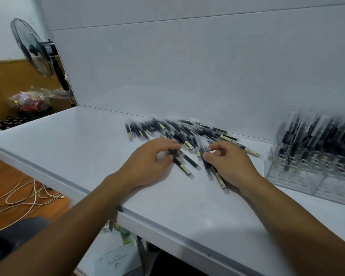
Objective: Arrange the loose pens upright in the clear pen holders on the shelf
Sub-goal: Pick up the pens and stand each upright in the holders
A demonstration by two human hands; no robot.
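R hand (225, 162) pinches a pen (207, 170); L hand (149, 158) on loose pens (167, 128), grip unclear; labels (220, 180) unreadable.

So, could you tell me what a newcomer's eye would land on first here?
The heap of loose pens fanned across the middle of the white shelf, with the left hand and right hand at its near edge. Then the clear pen holder at the right, packed with standing pens.

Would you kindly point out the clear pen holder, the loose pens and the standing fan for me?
clear pen holder (299, 181): head view, front acrylic wall.
loose pens (173, 128): head view, dark barrel mid-pile.
standing fan (31, 47): head view, wire guard.
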